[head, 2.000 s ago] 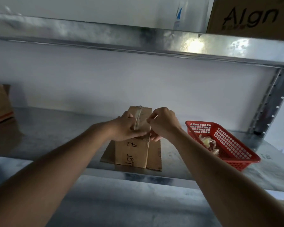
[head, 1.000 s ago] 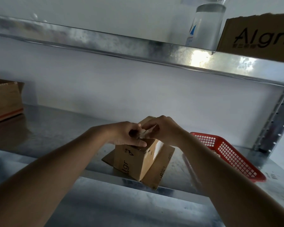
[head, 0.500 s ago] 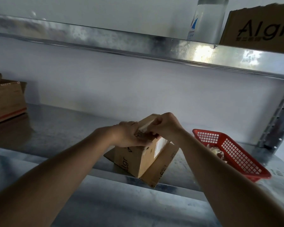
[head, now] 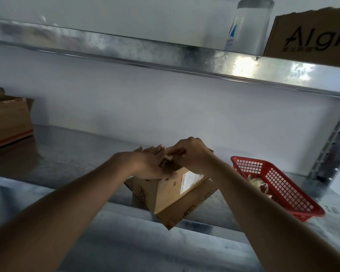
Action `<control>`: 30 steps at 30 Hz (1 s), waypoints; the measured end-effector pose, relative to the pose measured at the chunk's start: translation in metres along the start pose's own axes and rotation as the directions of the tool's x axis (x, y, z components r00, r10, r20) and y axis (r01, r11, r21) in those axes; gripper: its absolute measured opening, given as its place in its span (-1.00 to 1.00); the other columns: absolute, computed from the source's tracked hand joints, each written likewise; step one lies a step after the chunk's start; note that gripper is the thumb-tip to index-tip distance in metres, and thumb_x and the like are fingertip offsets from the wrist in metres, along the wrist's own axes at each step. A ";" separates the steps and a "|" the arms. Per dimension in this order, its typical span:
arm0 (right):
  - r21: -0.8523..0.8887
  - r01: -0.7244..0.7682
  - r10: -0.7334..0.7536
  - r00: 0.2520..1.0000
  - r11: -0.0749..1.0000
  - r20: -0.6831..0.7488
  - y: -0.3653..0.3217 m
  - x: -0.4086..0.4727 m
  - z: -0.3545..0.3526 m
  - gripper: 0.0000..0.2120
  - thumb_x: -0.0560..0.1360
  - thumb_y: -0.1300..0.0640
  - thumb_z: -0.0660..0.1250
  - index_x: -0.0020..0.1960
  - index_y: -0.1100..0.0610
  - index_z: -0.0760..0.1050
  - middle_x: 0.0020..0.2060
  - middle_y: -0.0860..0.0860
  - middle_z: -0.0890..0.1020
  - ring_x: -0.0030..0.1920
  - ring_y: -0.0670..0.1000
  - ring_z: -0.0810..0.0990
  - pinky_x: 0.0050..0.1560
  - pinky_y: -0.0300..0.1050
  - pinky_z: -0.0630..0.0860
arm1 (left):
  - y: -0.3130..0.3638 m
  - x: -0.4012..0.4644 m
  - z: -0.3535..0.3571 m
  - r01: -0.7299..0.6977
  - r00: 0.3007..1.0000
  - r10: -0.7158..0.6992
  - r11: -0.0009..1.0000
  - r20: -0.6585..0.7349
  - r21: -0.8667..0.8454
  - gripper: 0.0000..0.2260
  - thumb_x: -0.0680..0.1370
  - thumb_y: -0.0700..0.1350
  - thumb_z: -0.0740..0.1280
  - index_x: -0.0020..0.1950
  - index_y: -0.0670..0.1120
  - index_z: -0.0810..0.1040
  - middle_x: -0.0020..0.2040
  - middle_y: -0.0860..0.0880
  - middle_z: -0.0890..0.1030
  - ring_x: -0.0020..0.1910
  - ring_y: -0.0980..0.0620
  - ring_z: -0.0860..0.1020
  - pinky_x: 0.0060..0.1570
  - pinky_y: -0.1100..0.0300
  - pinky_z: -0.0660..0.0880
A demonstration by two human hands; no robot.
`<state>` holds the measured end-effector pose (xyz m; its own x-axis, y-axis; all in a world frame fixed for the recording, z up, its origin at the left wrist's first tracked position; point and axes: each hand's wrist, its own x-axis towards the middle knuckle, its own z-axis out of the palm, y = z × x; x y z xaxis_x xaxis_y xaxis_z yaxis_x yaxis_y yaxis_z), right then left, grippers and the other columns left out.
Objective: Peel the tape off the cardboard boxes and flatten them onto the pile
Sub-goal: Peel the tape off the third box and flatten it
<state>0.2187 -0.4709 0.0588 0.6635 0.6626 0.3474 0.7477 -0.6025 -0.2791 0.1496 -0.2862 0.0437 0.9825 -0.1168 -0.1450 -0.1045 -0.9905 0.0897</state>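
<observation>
A small brown cardboard box (head: 165, 191) with a white label stands on a flattened piece of cardboard (head: 186, 211) on the metal shelf. My left hand (head: 153, 163) lies flat on the box's top with its fingers straight, pressing it down. My right hand (head: 190, 154) is at the top's far edge with its fingers curled, pinching a strip of tape (head: 168, 157) that lifts off the box. The rest of the tape is hidden under my hands.
A red plastic basket (head: 279, 185) with crumpled tape scraps sits to the right. Another cardboard box (head: 8, 120) stands at the far left. On the upper shelf (head: 165, 52) are a clear bottle (head: 247, 26) and a printed box (head: 310, 36). A shelf post (head: 334, 146) rises at the right.
The box has turned so its labelled side faces me. My left hand went from gripping the top to lying flat on it. My right hand keeps pulling at the tape.
</observation>
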 end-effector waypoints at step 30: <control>0.239 -0.151 0.199 0.961 0.959 -0.193 -0.008 0.006 0.013 -0.87 0.48 0.10 0.54 -0.09 -0.04 0.59 -0.23 -0.12 0.72 -0.20 -0.17 0.68 -0.35 -0.42 0.48 | -0.023 0.008 0.004 -0.120 0.989 0.124 0.991 -0.080 0.053 -0.31 0.61 0.35 0.00 0.71 0.13 0.00 0.70 0.04 0.06 0.61 -0.09 0.19 0.55 -0.04 0.20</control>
<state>0.2165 -0.4565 0.0514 0.7817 0.4309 0.4508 0.6231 -0.5715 -0.5340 0.1590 -0.2648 0.0362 0.9711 -0.2327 -0.0531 -0.2299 -0.9717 0.0540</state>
